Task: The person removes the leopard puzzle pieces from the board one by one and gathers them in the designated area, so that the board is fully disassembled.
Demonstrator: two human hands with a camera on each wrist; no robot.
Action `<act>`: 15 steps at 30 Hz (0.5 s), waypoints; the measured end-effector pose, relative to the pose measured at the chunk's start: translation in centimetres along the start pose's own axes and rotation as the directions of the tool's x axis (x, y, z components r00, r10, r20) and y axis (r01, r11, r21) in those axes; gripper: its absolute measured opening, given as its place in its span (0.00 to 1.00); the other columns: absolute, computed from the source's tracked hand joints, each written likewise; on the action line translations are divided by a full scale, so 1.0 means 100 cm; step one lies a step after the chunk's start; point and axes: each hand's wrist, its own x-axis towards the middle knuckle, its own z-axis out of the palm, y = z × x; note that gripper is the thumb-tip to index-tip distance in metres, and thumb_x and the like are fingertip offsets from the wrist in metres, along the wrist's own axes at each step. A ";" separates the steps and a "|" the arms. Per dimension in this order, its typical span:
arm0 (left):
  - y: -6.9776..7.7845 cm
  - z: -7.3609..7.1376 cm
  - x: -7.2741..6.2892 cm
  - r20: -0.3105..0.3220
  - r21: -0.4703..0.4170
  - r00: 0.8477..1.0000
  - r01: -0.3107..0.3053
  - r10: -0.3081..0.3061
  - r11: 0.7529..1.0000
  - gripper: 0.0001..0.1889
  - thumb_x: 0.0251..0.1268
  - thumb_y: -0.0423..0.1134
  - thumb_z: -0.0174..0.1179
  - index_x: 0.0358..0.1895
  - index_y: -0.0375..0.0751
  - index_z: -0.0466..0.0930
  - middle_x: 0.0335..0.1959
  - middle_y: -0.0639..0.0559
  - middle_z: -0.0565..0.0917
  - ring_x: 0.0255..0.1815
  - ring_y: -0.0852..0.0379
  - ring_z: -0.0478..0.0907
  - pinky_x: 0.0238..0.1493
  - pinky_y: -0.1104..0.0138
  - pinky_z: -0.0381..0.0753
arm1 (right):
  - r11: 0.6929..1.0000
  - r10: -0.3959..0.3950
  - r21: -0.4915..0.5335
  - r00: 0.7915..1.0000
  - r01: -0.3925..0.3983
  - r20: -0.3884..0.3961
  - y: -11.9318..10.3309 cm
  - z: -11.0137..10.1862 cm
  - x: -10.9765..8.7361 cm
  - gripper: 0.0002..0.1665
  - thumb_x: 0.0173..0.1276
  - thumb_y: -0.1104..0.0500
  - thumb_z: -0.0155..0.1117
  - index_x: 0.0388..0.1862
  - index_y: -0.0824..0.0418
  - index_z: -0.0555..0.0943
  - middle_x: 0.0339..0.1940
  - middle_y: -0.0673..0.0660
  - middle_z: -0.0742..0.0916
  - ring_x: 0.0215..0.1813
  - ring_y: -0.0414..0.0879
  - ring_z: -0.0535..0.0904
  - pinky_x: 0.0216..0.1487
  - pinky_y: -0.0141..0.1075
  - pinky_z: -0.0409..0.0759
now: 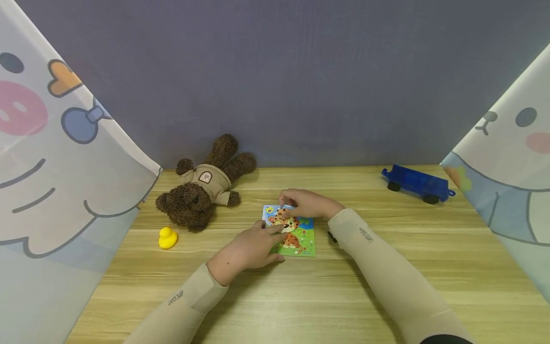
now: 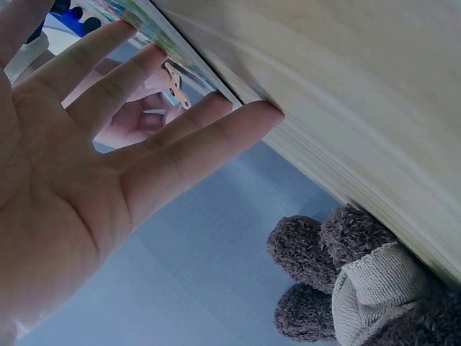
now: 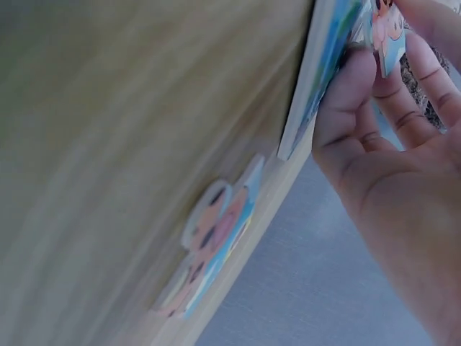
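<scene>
A small square jigsaw puzzle [image 1: 306,241] with a spotted leopard picture lies flat on the table. My left hand [image 1: 254,246] reaches over its left side with straight, spread fingers, fingertips at the board's surface and edge. At the top edge, my right hand [image 1: 308,203] pinches a puzzle piece [image 3: 389,32] between thumb and fingers, tilted up over the board. The same piece shows between the left hand's fingers in the left wrist view. Another puzzle piece [image 3: 220,241] lies on the table near the board in the right wrist view; the right sleeve mostly covers that area in the head view.
On the left lie a brown teddy bear [image 1: 189,203] in a beige top and a yellow rubber duck [image 1: 167,238]. A blue toy wagon [image 1: 417,181] with black wheels stands at the back right. Grey fabric [image 1: 301,86] rises behind the wooden table [image 1: 275,306].
</scene>
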 end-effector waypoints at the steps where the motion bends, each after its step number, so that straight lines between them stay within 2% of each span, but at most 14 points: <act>1: 0.000 0.000 0.000 -0.001 -0.002 1.000 0.001 -0.001 1.000 0.34 0.77 0.64 0.61 0.80 0.55 0.73 0.85 0.51 0.69 0.78 0.28 0.70 0.68 0.42 0.86 | 1.000 0.000 0.011 1.000 0.000 0.001 0.000 0.000 -0.001 0.09 0.81 0.54 0.66 0.55 0.52 0.79 0.37 0.53 0.76 0.35 0.46 0.68 0.39 0.37 0.71; 10: 0.001 -0.001 -0.001 0.005 -0.015 1.000 0.010 -0.010 1.000 0.34 0.77 0.63 0.61 0.80 0.55 0.72 0.85 0.51 0.69 0.79 0.28 0.69 0.69 0.40 0.84 | 0.983 0.013 0.184 1.000 -0.010 -0.012 0.009 -0.004 -0.010 0.14 0.86 0.60 0.55 0.65 0.54 0.79 0.43 0.58 0.84 0.41 0.49 0.82 0.46 0.41 0.85; 14: 0.001 -0.002 -0.001 0.005 -0.020 1.000 0.009 -0.009 1.000 0.34 0.77 0.63 0.61 0.80 0.55 0.72 0.85 0.51 0.68 0.79 0.28 0.69 0.69 0.40 0.84 | 0.976 -0.002 0.219 0.999 0.013 -0.052 0.015 -0.008 -0.016 0.16 0.87 0.59 0.54 0.67 0.56 0.78 0.51 0.58 0.84 0.43 0.48 0.83 0.49 0.39 0.87; 15: 0.001 -0.003 -0.001 0.005 -0.018 1.000 0.009 -0.009 1.000 0.34 0.77 0.63 0.61 0.80 0.55 0.72 0.85 0.51 0.68 0.79 0.28 0.69 0.69 0.40 0.84 | 0.976 -0.002 0.218 0.998 0.016 -0.064 0.016 -0.010 -0.018 0.17 0.87 0.58 0.54 0.68 0.57 0.77 0.52 0.58 0.84 0.41 0.47 0.82 0.44 0.38 0.86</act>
